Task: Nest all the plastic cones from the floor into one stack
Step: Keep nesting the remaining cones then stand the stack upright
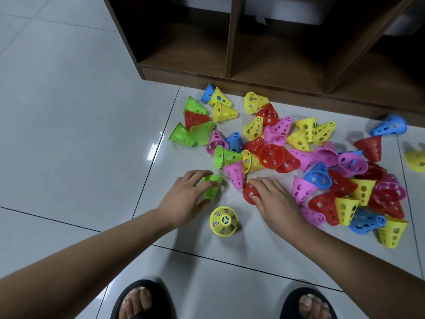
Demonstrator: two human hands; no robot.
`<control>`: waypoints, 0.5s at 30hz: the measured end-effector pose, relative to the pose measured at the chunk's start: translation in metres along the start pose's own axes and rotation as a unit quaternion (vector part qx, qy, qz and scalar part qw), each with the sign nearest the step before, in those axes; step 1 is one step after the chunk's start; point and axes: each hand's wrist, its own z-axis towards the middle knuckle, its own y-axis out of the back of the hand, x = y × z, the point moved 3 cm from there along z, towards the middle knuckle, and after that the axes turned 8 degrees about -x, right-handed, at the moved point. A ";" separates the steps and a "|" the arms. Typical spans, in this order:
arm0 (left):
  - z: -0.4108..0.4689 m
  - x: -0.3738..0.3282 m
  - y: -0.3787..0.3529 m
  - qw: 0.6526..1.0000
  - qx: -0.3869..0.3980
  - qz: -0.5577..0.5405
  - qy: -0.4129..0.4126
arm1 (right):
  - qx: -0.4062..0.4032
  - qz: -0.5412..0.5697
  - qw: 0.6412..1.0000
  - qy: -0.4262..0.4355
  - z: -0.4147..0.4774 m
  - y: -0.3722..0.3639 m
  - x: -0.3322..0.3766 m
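Several perforated plastic cones in yellow, red, pink, blue and green lie scattered in a pile (299,155) on the white tiled floor. An upright stack topped by a yellow cone (223,221) stands between my hands, other colours showing through its holes. My left hand (186,199) is closed around a green cone (212,187) lying on the floor. My right hand (273,199) grips a red cone (248,192) at the pile's near edge, its fingers covering most of it. A pink cone (235,172) lies between the two hands.
A dark wooden shelf unit (253,54) with open compartments stands behind the pile. Stray cones lie at the right, a blue one (388,128) and a yellow one (416,161). My feet in black sandals (142,300) are at the bottom edge. Bare tiles stretch to the left.
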 end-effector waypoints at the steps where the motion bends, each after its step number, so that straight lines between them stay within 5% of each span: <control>1: -0.001 0.001 0.001 1.000 -0.006 -0.004 0.008 | 0.001 0.008 1.000 -0.013 -0.003 0.000 -0.001; 15: -0.016 0.034 -0.005 0.990 -0.034 0.112 0.073 | 0.050 0.059 0.992 -0.095 -0.027 -0.002 0.000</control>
